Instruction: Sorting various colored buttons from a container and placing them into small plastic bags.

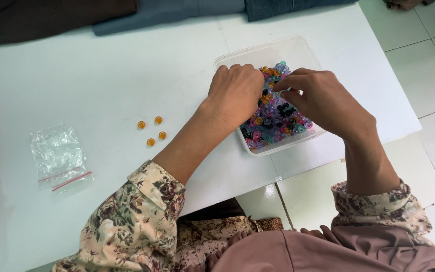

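A clear plastic tub [298, 48] on the white table [101, 75] holds a heap of small coloured ring beads [273, 121]: purple, pink, blue, black and orange. My left hand [235, 93] reaches into the tub from the left, fingers curled down into the beads; what they grip is hidden. My right hand [320, 98] hovers over the tub's right side, thumb and forefinger pinched together just above the beads, with any bead between them too small to make out. Several orange beads [152, 131] lie loose on the table to the left.
A small empty clear zip bag [59, 156] with a red seal strip lies at the table's left. Dark and blue folded cloth [167, 12] sits along the far edge. The table's right edge drops to a tiled floor [429, 65].
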